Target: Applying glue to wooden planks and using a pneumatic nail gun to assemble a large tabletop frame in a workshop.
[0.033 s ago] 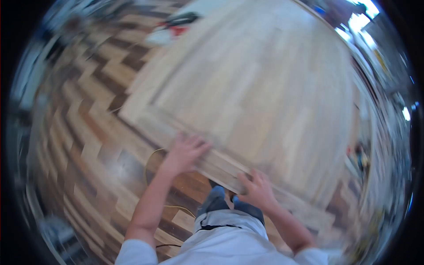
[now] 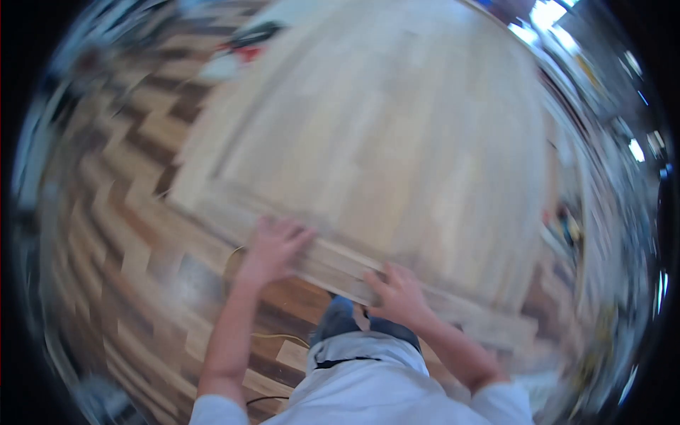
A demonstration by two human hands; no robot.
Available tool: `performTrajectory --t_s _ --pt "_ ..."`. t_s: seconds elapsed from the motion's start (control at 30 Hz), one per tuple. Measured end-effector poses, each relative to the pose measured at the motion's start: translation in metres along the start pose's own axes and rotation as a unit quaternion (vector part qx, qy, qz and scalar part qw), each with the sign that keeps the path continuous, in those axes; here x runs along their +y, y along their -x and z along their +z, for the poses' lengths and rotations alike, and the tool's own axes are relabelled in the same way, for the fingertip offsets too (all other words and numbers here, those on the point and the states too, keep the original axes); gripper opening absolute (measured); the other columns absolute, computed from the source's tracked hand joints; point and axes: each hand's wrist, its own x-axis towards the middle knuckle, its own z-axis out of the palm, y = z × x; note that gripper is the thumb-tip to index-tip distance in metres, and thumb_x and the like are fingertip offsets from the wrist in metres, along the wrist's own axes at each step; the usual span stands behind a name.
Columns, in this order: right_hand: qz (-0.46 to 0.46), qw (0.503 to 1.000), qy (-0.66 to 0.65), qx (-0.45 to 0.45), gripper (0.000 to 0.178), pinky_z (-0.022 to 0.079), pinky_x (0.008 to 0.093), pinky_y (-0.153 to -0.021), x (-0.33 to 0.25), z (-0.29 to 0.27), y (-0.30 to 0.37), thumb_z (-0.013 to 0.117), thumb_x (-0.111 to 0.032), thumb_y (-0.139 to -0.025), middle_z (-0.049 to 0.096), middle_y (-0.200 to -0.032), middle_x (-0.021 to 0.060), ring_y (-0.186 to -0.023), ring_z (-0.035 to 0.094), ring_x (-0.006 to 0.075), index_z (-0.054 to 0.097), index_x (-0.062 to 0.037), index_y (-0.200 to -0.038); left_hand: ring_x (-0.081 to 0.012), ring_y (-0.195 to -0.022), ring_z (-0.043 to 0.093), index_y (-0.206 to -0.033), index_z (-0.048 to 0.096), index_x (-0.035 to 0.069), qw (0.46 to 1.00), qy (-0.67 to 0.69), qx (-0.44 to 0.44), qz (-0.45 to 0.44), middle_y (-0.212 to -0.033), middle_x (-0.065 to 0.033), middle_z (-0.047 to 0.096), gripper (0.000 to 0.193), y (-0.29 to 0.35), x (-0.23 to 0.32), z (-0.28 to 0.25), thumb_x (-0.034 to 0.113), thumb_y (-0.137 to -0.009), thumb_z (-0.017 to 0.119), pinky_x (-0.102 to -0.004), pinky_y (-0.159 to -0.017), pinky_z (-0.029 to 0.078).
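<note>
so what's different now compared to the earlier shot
The panel, floor and both hands all sit a little further left in the picture, so the head probably turned; blur hides any small slide of the panel itself. No hold was visibly taken or let go. The left hand and right hand are still on the panel's near edge.

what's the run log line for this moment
left hand: on near edge of wooden panel | right hand: on same edge | yellow cord: on floor
</note>
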Motion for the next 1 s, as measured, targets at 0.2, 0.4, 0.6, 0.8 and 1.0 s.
performTrajectory --t_s 0.2,0.4,0.6,0.8,1.0 --pt "-0.021 1.0 0.007 0.017 0.078 0.043 0.0464 -0.091 0.006 0.015 -0.01 0.079 -0.028 -0.061 0.05 -0.118 0.0204 -0.109 0.052 0.0374 0.051 -0.0138 -0.132 -0.0326 -0.13 0.039 -0.134 0.049 0.018 0.999 -0.017 -0.024 -0.038 -0.131 -0.0104 0.046 0.101 0.006 0.006 -0.016 0.019 -0.041 0.087 -0.062 -0.112 0.023" --pt "-0.005 0.998 0.04 0.042 0.079 0.043 0.0423 -0.086 0.015 0.016 0.004 0.081 -0.03 -0.057 0.052 -0.116 0.0197 -0.103 0.054 0.0339 0.054 -0.0149 -0.13 -0.0322 -0.132 0.037 -0.138 0.045 0.018 0.999 -0.039 -0.025 -0.019 -0.135 -0.0105 0.044 0.107 -0.006 0.016 -0.002 0.018 -0.039 0.086 -0.0628 -0.112 0.022" --pt "-0.018 0.996 0.056 0.061 0.084 0.043 0.0407 -0.086 0.014 0.024 0.004 0.082 -0.034 -0.055 0.052 -0.118 0.0196 -0.103 0.054 0.0325 0.054 -0.0156 -0.132 -0.0321 -0.134 0.037 -0.14 0.042 0.018 0.998 -0.05 -0.03 -0.032 -0.137 -0.0101 0.042 0.11 0.002 0.016 -0.001 0.017 -0.039 0.085 -0.0623 -0.113 0.022" --pt "-0.023 0.995 0.07 0.064 0.083 0.043 0.0405 -0.086 0.013 0.023 0.002 0.081 -0.035 -0.057 0.052 -0.12 0.0198 -0.104 0.054 0.0327 0.054 -0.016 -0.133 -0.032 -0.135 0.036 -0.142 0.041 0.018 0.998 -0.06 -0.019 -0.032 -0.138 -0.0107 0.042 0.108 0.004 0.013 0.001 0.018 -0.043 0.084 -0.0609 -0.113 0.022" --pt "-0.02 0.997 0.05 0.057 0.083 0.042 0.0412 -0.088 0.015 0.026 0.001 0.082 -0.039 -0.056 0.051 -0.119 0.0195 -0.108 0.052 0.0332 0.056 -0.0144 -0.131 -0.0321 -0.136 0.035 -0.143 0.04 0.018 0.997 -0.064 -0.03 -0.037 -0.139 -0.0104 0.041 0.108 0.003 0.013 0.001 0.018 -0.044 0.083 -0.0618 -0.113 0.021"
